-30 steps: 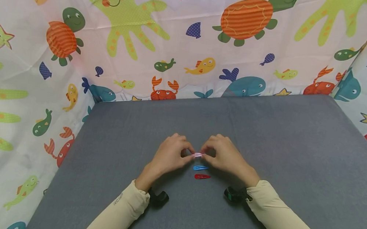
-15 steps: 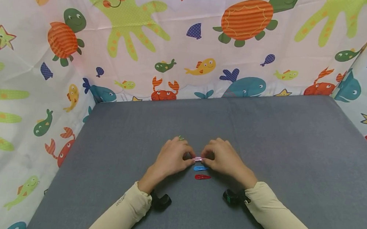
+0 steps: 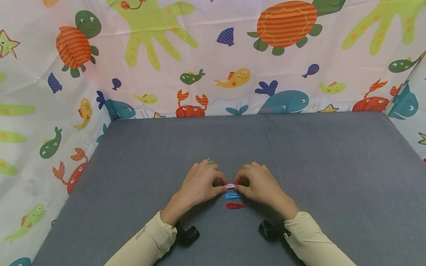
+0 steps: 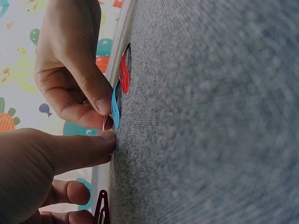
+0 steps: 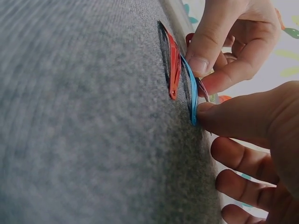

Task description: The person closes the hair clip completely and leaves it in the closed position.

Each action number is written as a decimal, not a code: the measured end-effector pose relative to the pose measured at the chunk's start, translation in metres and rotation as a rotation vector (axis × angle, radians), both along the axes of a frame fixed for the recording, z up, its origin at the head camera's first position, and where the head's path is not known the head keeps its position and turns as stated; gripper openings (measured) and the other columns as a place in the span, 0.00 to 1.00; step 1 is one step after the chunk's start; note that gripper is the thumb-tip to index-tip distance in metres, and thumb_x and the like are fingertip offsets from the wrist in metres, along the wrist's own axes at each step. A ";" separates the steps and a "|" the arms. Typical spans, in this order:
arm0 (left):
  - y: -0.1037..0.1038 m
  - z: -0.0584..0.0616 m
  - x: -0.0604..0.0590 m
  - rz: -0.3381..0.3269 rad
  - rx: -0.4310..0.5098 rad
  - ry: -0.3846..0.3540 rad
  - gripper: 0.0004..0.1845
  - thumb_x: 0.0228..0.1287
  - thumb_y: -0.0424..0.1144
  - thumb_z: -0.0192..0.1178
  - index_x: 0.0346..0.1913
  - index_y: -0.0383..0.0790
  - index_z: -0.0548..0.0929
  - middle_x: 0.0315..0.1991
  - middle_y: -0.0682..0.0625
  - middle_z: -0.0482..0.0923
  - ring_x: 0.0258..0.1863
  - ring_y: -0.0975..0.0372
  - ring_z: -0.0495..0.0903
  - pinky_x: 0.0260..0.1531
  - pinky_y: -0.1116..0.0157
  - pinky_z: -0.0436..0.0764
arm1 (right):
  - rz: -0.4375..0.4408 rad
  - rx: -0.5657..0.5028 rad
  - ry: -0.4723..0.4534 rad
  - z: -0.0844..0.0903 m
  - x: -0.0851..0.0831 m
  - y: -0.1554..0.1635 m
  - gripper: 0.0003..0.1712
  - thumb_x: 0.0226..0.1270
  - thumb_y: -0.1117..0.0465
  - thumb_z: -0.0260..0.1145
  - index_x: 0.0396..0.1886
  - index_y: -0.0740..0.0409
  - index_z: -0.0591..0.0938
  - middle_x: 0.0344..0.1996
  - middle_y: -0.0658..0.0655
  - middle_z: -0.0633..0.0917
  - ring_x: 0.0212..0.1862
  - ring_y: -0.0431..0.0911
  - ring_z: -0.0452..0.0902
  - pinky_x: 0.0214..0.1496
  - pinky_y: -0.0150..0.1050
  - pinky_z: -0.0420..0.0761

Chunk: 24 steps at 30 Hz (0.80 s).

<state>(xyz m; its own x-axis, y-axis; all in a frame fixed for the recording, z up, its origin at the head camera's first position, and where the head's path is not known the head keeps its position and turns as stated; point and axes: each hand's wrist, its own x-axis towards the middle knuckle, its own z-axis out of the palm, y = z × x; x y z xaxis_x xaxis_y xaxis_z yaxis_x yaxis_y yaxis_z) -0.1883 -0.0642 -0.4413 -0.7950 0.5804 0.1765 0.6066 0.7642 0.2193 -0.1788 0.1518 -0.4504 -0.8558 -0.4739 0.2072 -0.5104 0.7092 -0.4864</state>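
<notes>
While head view hides it, dark-red clip shows.

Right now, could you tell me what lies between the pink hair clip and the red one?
The blue hair clip lies between the pink hair clip and red hair clip, clearest in the head view.

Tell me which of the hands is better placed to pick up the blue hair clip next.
Probably the right hand: its fingertips sit directly above the blue clip, closer than the left hand. Both hands pinch the pink clip, so either must let go first.
</notes>
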 end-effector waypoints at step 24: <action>0.000 0.003 0.001 0.018 0.003 -0.044 0.07 0.56 0.50 0.76 0.37 0.58 0.93 0.31 0.57 0.81 0.29 0.64 0.67 0.29 0.64 0.60 | -0.001 0.013 0.004 0.002 0.001 -0.001 0.04 0.59 0.57 0.78 0.33 0.47 0.89 0.29 0.46 0.84 0.34 0.41 0.69 0.42 0.43 0.66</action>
